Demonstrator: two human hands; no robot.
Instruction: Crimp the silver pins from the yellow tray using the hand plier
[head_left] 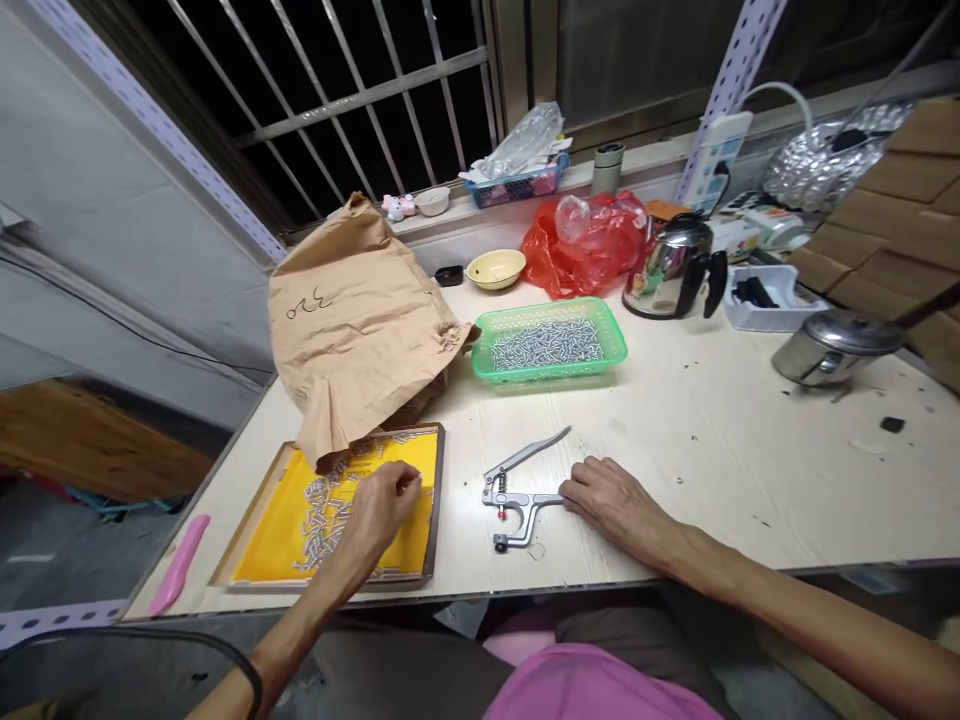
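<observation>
My left hand (382, 510) is over a shallow tray lined with yellow (409, 535), its fingers pinched together; whatever is between them is too small to make out. Many small silvery metal pieces (319, 530) lie scattered in the tray around and beyond it. My right hand (611, 503) rests on the table with its fingers closed around the end of the lower handle of silver hand press pliers (521, 500). The pliers lie on their side, upper lever raised, with a spring and a small red tip at the jaw.
A brown paper bag (352, 320) leans over the tray's far edge. Behind the pliers sits a green basket (487, 375) of small metal pieces. A pink-handled tool (180, 565) lies left. Farther back are a red plastic bag (547, 250), a kettle (667, 270) and a lidded pot (836, 345).
</observation>
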